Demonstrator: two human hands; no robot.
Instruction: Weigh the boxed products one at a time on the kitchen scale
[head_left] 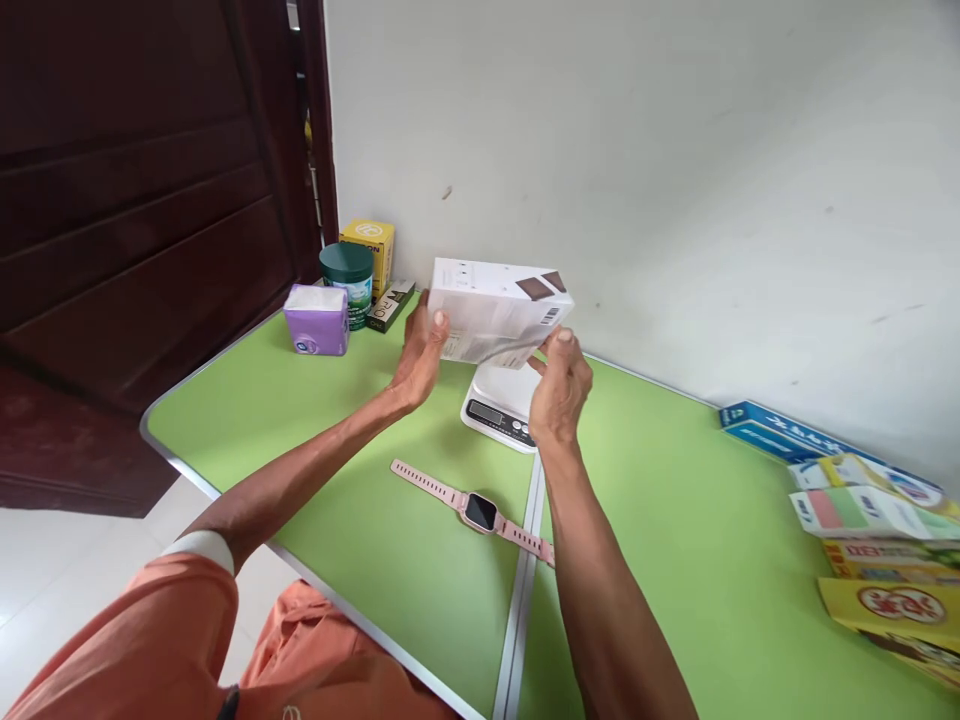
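A white printed box (487,310) is held up between both hands, tilted, above a white digital scale (501,425). My left hand (421,350) grips its left end, the thumb on the near face. At the lower right corner, my right hand (561,385) has its fingers closed on the box. The box and right hand hide part of the scale's platform. Nearer to me on the green table lies a pink smartwatch (480,512) with its strap stretched out; my right forearm covers one strap end.
On the left stand a purple tissue pack (318,322), a green-lidded tub (348,275), a yellow box (375,245) and a small dark box (390,305). Several cartons, including a blue one (795,437) and a yellow one (892,605), lie right. A wall (637,150) rises behind.
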